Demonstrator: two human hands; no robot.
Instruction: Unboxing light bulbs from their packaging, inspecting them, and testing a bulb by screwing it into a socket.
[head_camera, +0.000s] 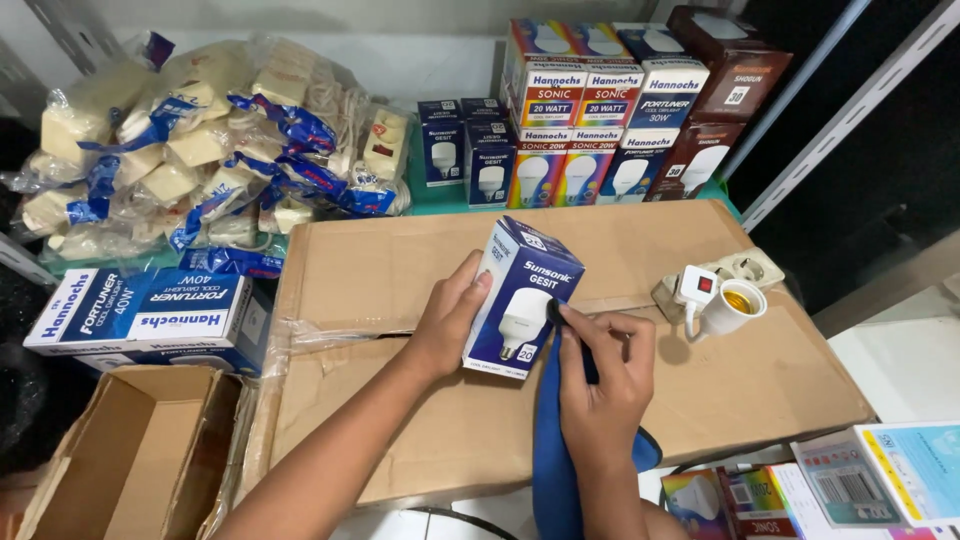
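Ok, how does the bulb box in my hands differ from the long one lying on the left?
The held bulb box stands upright on the big carton, gripped by the left hand while the right hand rubs its edge with a blue cloth; the long box lies flat, untouched. The held one looks smaller. Both are blue and white.

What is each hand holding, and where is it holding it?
The left hand grips the bulb box by its left edge. The right hand pinches a blue cloth against the box's right side.
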